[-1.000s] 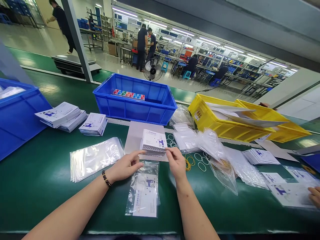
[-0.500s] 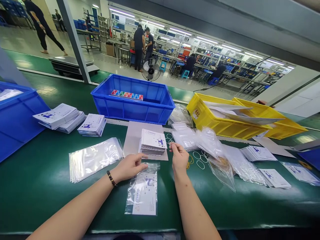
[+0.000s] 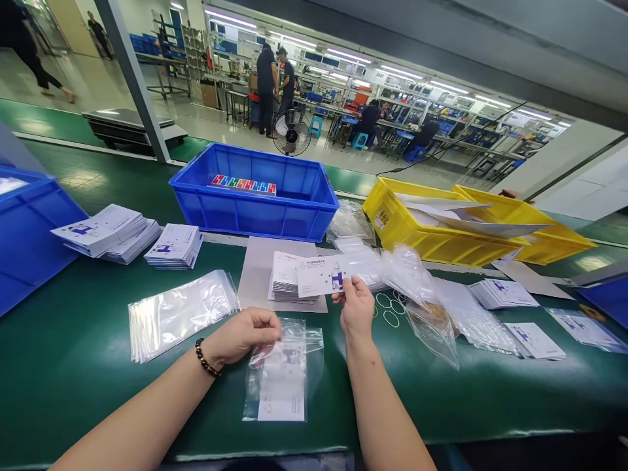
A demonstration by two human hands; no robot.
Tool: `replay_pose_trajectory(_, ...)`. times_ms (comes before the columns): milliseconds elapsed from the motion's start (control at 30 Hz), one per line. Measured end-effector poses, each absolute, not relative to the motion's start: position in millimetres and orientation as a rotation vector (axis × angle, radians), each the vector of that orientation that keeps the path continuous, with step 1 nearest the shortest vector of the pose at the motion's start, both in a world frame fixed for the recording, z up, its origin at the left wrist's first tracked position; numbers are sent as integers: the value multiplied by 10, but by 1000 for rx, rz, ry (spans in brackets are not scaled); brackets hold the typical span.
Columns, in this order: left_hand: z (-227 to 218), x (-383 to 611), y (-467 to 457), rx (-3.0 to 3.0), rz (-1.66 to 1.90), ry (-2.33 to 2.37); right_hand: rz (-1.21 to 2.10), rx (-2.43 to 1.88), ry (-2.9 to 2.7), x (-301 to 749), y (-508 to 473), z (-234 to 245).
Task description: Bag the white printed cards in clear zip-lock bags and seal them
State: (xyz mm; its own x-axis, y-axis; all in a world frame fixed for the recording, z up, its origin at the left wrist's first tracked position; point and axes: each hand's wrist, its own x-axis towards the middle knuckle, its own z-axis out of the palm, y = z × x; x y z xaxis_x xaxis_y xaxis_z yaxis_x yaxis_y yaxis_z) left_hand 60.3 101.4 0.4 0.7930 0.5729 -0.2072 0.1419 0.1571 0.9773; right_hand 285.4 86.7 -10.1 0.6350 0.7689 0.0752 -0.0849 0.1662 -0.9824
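A: From the head view, with twelve o'clock straight ahead of the wearer, where is the printed card (image 3: 316, 276)?

B: At twelve o'clock, raised in the right hand (image 3: 357, 309), whose thumb and fingers pinch its near right corner. Its left part overlaps, in view, a stack of matching cards (image 3: 282, 278) on a grey board (image 3: 255, 258); whether they touch cannot be told.

A: And the left hand (image 3: 245, 337)?

B: Toward eleven, beaded bracelet (image 3: 207, 360) at the wrist, fingers closed in a pinch on the upper edge of a clear bag (image 3: 314, 353). Beneath that plastic, a second card (image 3: 282, 407) lies over the green bench (image 3: 206, 425).

A: What surrounds them?

B: Flat clear sleeves (image 3: 181, 317) lie fanned near eleven, just beside the left hand. A blue bin (image 3: 255, 212) stands beyond the grey board, close to twelve. Toward one o'clock, pale rubber bands (image 3: 391, 319) lie near the right hand, and a yellow bin (image 3: 441, 242) holding papers sits farther off.
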Motion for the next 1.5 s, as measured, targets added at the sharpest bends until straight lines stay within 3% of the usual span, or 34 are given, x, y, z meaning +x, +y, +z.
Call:
replay_pose_trajectory(200, 12, 656, 1004, 1921, 325, 778, 894, -1244, -876, 2785, 760, -57)
replay_pose_trajectory(600, -53, 652, 1013, 1672, 368, 836, 958, -1326, -1105, 2937, 713, -36)
replay_pose_trajectory(867, -100, 710, 959, 1658, 592, 825, 1514, -1151, -1897, 2729, 665, -32)
replay_pose_trajectory(1133, -164, 693, 1014, 1143, 461, 917, 1534, -1296, -1473, 2660, 659, -106)
replay_pose_trajectory(1500, -121, 719, 994, 1239, 543, 983, 1485, -1401, -1339, 2530, 677, -136)
